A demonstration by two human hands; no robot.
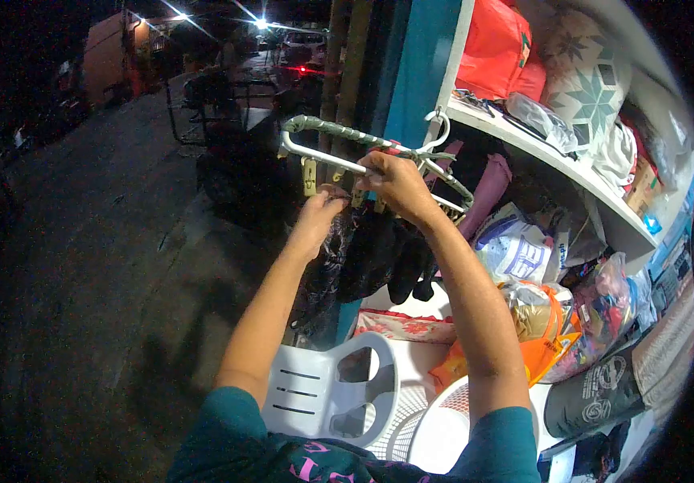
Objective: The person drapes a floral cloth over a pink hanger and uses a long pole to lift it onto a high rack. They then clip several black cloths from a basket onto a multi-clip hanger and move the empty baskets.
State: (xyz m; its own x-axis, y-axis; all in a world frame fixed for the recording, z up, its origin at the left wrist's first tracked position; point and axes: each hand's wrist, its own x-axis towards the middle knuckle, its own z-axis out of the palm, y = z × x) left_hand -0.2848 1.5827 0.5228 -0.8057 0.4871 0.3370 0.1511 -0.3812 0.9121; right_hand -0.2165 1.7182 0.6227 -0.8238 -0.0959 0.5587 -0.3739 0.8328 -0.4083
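Note:
A white clip hanger (323,153) with clothespins hangs by its hook from the edge of a shelf, part of its frame wrapped in grey-green material. My right hand (399,183) is closed around the near bar of the hanger. Just below the bar, my left hand (320,219) pinches the top of a dark patterned garment (320,274). A yellowish clothespin (309,177) dangles from the bar close to my left fingers. Black clothing (395,249) hangs under the hanger, partly behind my right forearm.
A white plastic chair (298,386) and a white basket (442,427) stand below my arms. At right, the white shelf (524,137) holds a red bag (492,48) and a patterned pillow (588,72). Beneath are an orange bag (552,354) and other bags. A dark street lies left.

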